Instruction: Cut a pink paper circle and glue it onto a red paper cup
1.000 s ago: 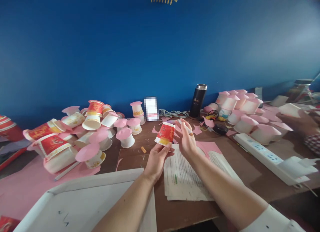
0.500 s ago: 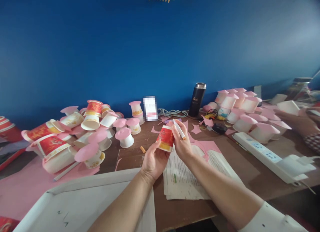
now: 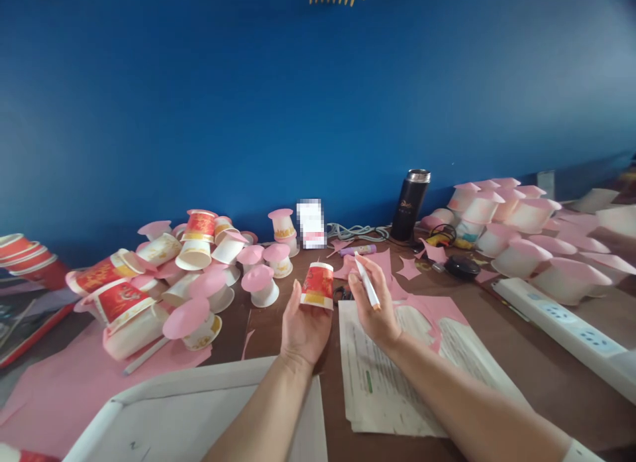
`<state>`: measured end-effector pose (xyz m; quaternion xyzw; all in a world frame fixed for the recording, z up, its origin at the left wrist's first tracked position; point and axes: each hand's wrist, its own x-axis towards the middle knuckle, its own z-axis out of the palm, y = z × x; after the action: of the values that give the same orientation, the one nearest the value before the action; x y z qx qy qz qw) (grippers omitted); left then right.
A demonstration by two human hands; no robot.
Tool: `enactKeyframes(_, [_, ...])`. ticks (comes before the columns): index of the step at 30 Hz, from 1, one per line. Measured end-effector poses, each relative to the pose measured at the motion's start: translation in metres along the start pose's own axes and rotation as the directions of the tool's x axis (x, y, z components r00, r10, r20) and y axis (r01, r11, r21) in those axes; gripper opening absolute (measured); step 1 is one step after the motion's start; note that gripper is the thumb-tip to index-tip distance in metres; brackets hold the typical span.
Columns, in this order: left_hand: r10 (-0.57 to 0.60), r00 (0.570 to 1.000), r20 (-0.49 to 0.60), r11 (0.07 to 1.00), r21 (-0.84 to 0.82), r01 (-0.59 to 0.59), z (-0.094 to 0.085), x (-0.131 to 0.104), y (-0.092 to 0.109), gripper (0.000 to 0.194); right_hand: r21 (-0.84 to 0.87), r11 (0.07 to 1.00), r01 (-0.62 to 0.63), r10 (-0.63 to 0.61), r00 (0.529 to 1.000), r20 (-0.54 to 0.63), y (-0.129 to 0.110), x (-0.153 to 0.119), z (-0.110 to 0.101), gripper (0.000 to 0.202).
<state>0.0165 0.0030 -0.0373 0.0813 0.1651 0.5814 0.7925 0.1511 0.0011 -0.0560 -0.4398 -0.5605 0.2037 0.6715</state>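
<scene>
A red and white paper cup with a gold band (image 3: 318,287) rests in my left hand (image 3: 305,326), whose fingers curl beneath and behind it. Just right of the cup, my right hand (image 3: 376,306) grips a white marker (image 3: 366,281) with an orange end pointing down toward me. The marker and the cup are apart. Under my right forearm lie printed sheets (image 3: 370,382) with cut pink paper (image 3: 442,307) on top. Partly hidden between the hands is a small dark object on the table.
Cups with pink discs (image 3: 199,286) are heaped at the left, and more with pink tops (image 3: 521,256) stand at the right. A black flask (image 3: 410,205), a purple marker (image 3: 358,250) and cables lie behind. A power strip (image 3: 566,326) is at right, a white tray (image 3: 189,409) at front left.
My right hand has moved away from the cup with the marker, leaving a gap. The cup sits lower in my left hand, whose thumb has lifted upright. The view has shifted; the other person's hand is out of sight.
</scene>
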Motion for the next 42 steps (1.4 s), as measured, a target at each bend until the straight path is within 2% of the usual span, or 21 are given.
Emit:
enactKeyframes(4, [0.015, 1.000, -0.006, 1.000, -0.007, -0.015, -0.003, 0.004, 0.003, 0.033, -0.022, 1.000, 0.017, -0.015, 0.995, 0.102, -0.007, -0.009, 0.000, 0.038])
enactKeyframes(8, [0.024, 0.999, -0.037, 1.000, 0.016, -0.024, -0.003, 0.004, 0.003, 0.040, -0.060, 0.998, 0.034, -0.024, 0.987, 0.157, -0.013, -0.016, 0.000, 0.035])
enactKeyframes(14, [0.068, 0.986, -0.151, 0.998, 0.015, -0.067, -0.002, 0.006, 0.005, 0.038, -0.029, 0.996, 0.083, -0.077, 0.981, 0.176, -0.017, -0.016, -0.002, 0.037])
enactKeyframes(21, [0.053, 0.984, -0.171, 0.998, 0.048, -0.045, -0.002, 0.007, 0.004, 0.046, -0.071, 0.991, 0.114, -0.098, 0.975, 0.198, -0.020, -0.015, -0.010, 0.038])
enactKeyframes(26, [-0.050, 0.991, -0.122, 0.997, 0.048, 0.057, -0.001, 0.007, 0.003, 0.052, -0.172, 0.941, 0.293, -0.241, 0.933, 0.269, -0.019, -0.011, -0.013, 0.037])
enactKeyframes(28, [-0.091, 0.990, -0.104, 0.994, 0.057, 0.097, -0.003, 0.008, 0.003, 0.052, -0.182, 0.927, 0.328, -0.270, 0.921, 0.281, -0.020, -0.010, -0.013, 0.036])
enactKeyframes(31, [-0.093, 0.992, -0.088, 0.993, 0.066, 0.099, -0.006, 0.009, 0.000, 0.048, -0.180, 0.918, 0.353, -0.297, 0.914, 0.278, -0.021, -0.010, -0.013, 0.033])
enactKeyframes(37, [0.027, 0.997, -0.078, 0.995, 0.101, -0.019, -0.006, 0.005, -0.011, 0.035, -0.223, 0.908, 0.354, -0.307, 0.926, 0.218, -0.020, -0.008, -0.012, 0.031])
enactKeyframes(42, [0.004, 0.999, -0.036, 0.992, 0.123, 0.001, -0.003, 0.000, -0.013, 0.034, -0.283, 0.909, 0.308, -0.276, 0.950, 0.146, -0.016, -0.007, -0.015, 0.027])
